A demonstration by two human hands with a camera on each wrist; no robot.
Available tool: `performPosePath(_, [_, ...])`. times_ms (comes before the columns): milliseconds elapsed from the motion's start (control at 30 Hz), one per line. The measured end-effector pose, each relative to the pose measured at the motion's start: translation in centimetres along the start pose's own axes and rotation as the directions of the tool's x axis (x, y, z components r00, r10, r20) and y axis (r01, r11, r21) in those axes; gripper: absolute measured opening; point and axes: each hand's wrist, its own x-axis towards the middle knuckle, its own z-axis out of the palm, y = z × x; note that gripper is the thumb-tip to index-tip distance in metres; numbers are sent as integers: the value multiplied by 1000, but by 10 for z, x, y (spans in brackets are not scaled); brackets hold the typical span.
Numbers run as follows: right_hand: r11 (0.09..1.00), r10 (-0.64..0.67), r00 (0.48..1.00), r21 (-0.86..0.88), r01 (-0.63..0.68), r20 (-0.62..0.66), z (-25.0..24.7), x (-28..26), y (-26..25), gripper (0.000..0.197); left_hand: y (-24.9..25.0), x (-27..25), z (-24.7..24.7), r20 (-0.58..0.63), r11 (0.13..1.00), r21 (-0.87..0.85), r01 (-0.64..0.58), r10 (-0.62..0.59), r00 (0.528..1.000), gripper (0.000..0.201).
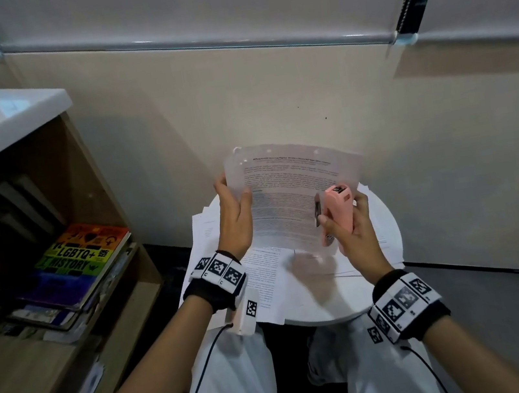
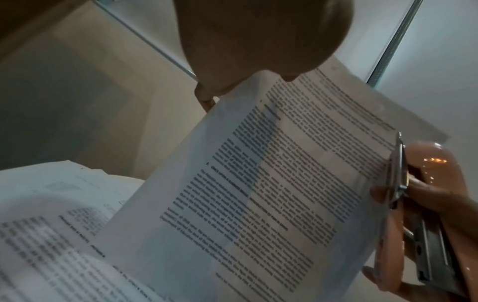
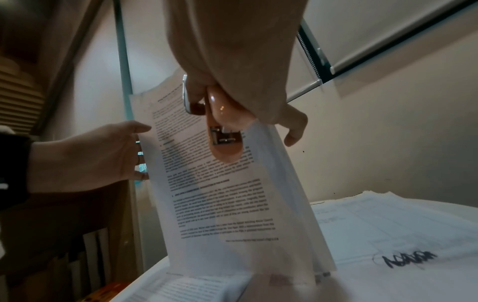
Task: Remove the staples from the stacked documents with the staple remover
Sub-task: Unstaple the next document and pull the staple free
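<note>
Item: printed document [image 1: 292,198], being held upright over the round desk [image 1: 390,236], lower edge resting on the loose sheets [image 1: 265,283] there, likely to expose a stapled edge. Left hand [image 1: 234,220] is pinching its left margin; right hand [image 1: 351,226], grip wrapped around the pink staple remover [image 1: 337,211], is holding it against the right margin.
</note>
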Motion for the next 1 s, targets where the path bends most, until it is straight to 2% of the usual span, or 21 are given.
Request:
performPosePath(67, [1000,18,1000,-9,-18,8,-2,5,1,38,1,5,0,-10,999,11,43,-43,999,22])
performPosePath(133, [999,34,999,-21,-33,38,-2,11,-1,36,2,11,-1,-24,997,42,62,-61,998,25])
performPosePath(233, [998,57,995,-41,-54,78,-2,18,-4,37,5,17,0,12,997,70,9,-10,1000,34])
performPosePath(367, [997,69,995,-40,-66,74,-5,23,-8,34,7,20,0,50,997,74,-11,8,999,17])
performPosePath(500, [996,65,995,-65,-61,74,-8,23,-9,36,1,16,-2,35,999,50,-15,13,999,20])
performPosePath(600, [995,-27,999,-95,23,-44,-7,26,-19,39,0,18,-5,9,999,49,-10,10,1000,17])
performPosePath(633, [998,-48,995,-49,44,-93,-9,32,-23,41,0,19,-7,11,999,45,-7,7,1000,15])
performPosePath(700, [998,-55,991,19,58,-119,-15,46,-34,41,0,20,-9,21,1000,29,-10,9,1000,14])
performPosePath(733, [998,-50,992,27,53,-114,-17,52,-38,48,-1,20,-10,23,1000,16,-14,14,1000,15])
performPosePath(800, [999,-31,999,27,32,-42,-21,63,-39,72,-1,18,-10,16,1000,-6,-12,12,1000,16])
performPosePath(833, [1000,-2,1000,10,2,5,-22,64,-38,77,-1,18,-10,12,1000,-12,-10,10,1000,16])
performPosePath(900, [999,41,996,-30,-39,80,-18,61,-35,72,-1,18,-11,11,1000,-22,-17,17,1000,15])
performPosePath(1000, [995,83,980,-73,-70,180,-12,59,-30,45,1,20,-14,30,999,-17,-29,30,999,17])
